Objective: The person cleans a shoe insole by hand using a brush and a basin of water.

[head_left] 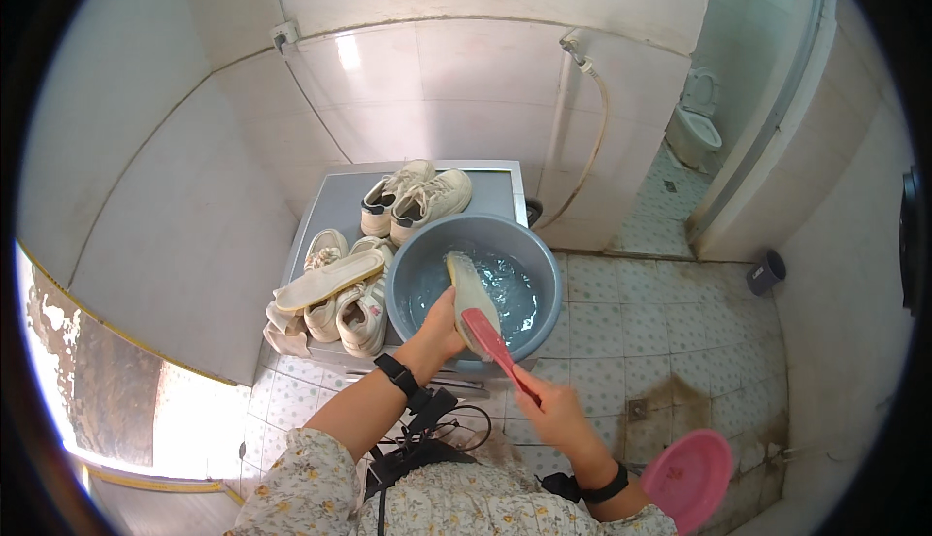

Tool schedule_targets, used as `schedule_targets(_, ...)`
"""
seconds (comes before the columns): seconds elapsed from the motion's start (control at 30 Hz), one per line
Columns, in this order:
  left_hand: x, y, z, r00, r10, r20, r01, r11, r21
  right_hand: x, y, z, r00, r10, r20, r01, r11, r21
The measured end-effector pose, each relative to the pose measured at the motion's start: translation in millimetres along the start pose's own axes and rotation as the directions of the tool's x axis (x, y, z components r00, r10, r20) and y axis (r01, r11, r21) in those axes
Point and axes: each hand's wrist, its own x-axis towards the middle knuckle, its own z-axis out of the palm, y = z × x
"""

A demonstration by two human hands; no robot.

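My left hand (442, 330) grips a pale insole (470, 285) by its edge, tilted over a grey-blue basin (547, 288) with water in it. In my right hand (561, 419) is the handle of a pink brush (492, 345), whose head lies against the insole's lower part; its bristles are hidden. Left of the basin, a second insole (330, 281) rests across a pair of white shoes (362, 315). Behind them stands another pair of off-white lace-up shoes (432, 201).
Basin and shoes stand on a grey-topped low cabinet or machine (495, 184). A pink basin (691, 478) is on the tiled floor at right, near a drain (636, 409). A dark bin (766, 272) stands by the right wall; a hose (604, 118) hangs from a wall tap.
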Motion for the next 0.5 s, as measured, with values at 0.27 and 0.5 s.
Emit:
schedule_targets(0.27, -12, -9, -1, 0.996, -0.020, -0.092, 0.019, 1.000, -0.005, 31, -4, 21, 0.997, -0.072, -0.024, 0.063, 0.957, -0.284)
schedule_targets(0.5, -15, -5, -3, 0.998, -0.048, -0.049, 0.043, 0.994, -0.097, 39, -1, 35, 0.996, -0.090, -0.021, 0.080, 0.951, -0.298)
